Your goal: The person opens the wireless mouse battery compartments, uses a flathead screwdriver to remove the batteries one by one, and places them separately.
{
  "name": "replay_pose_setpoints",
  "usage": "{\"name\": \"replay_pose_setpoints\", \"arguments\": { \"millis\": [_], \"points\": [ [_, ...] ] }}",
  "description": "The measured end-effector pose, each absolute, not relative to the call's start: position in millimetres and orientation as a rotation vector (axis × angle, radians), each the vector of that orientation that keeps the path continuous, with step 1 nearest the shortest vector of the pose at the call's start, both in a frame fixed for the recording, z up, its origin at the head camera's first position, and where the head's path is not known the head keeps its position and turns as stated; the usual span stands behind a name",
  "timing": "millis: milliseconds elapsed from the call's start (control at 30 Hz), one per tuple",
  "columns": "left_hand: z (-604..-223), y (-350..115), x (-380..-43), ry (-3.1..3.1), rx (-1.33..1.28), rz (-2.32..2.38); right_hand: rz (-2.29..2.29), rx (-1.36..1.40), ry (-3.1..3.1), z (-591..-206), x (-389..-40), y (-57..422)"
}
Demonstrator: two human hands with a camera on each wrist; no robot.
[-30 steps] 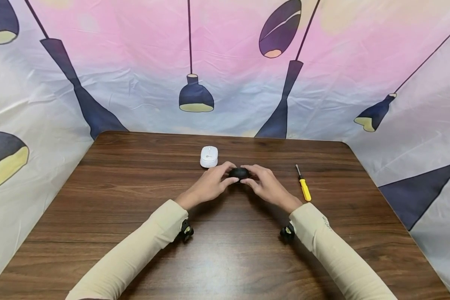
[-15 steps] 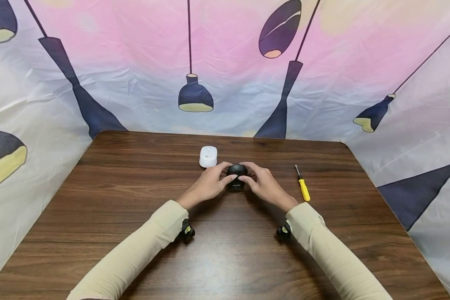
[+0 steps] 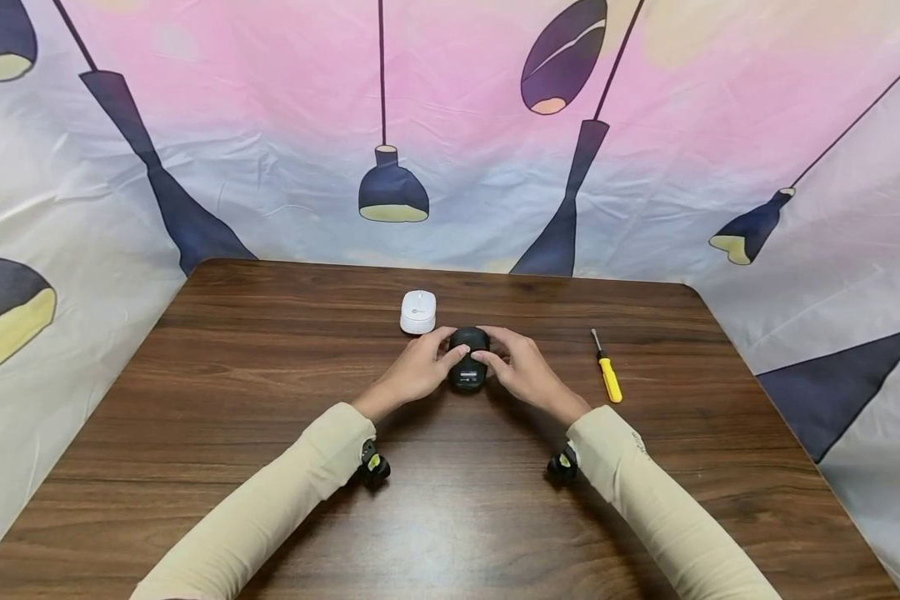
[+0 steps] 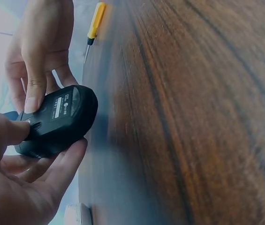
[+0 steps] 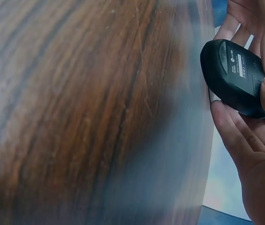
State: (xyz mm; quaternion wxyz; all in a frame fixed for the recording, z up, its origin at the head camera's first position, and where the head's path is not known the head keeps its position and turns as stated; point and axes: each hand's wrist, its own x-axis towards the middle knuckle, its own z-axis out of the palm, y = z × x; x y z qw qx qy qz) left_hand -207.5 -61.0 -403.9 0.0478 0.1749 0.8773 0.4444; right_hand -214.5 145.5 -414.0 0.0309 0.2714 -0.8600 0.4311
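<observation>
A black computer mouse (image 3: 468, 377) is held between both hands over the table, its labelled underside showing. My left hand (image 3: 414, 367) grips its left side, thumb on the underside and fingers beneath. From the other side my right hand (image 3: 528, 372) holds it the same way, the two thumbs close together. In the left wrist view the label with a white strip shows on the black mouse (image 4: 64, 117), and the left thumb lies by a small slot. The right wrist view shows the black mouse (image 5: 235, 77) raised off the wood, fingers under it.
A white computer mouse (image 3: 418, 312) stands on the brown wooden table (image 3: 270, 333), just behind the left hand. To the right of the right hand lies a screwdriver (image 3: 609, 379) with a yellow handle. A printed cloth (image 3: 292, 192) hangs behind the table.
The black mouse has been tilted in the hands, so that its labelled underside has come into view. It has shifted slightly left and toward the person; both hands kept their hold.
</observation>
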Motion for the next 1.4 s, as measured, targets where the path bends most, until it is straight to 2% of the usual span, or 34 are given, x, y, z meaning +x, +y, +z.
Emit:
{"name": "replay_pose_setpoints", "arguments": {
  "millis": [567,1400],
  "points": [
    [-408,-63,-207,2.581,0.416,1.484,1.494,0.772,-2.646,-412,-213,139],
    [-406,-61,-209,2.459,0.327,1.592,1.489,0.745,-2.756,-401,-215,133]
  ]
}}
